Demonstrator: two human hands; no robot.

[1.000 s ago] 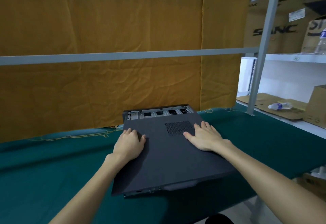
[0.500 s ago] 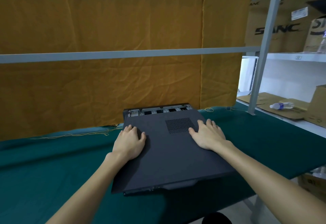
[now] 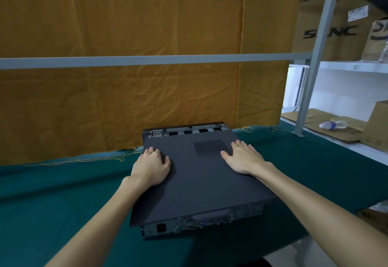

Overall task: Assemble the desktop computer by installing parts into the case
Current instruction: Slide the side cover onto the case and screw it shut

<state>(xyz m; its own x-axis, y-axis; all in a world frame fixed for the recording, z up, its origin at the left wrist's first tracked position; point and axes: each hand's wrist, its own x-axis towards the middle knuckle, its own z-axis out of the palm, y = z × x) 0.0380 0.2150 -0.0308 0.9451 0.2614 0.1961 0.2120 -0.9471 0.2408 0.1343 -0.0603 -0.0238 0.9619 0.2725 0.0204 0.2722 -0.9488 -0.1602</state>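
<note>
A flat black desktop case (image 3: 201, 223) lies on the green table cloth (image 3: 52, 203) with its rear ports facing me. A dark side cover panel (image 3: 197, 182) with a mesh vent lies on top of it, set back so a strip of the case interior (image 3: 184, 130) shows at the far end. My left hand (image 3: 151, 167) rests on the panel's left edge, fingers bent over the rim. Flat on the panel beside the vent lies my right hand (image 3: 243, 157), its fingers straight.
An orange cloth (image 3: 126, 88) hangs behind the table with a grey rail (image 3: 147, 59) across it. A grey shelf post (image 3: 310, 67) stands at the right. Cardboard boxes (image 3: 336, 33) fill the shelves, and a plastic bottle (image 3: 332, 125) lies on flattened cardboard.
The cover panel has slid away from me over the case, so the rear port side now shows at the near end. Both hands moved forward with it.
</note>
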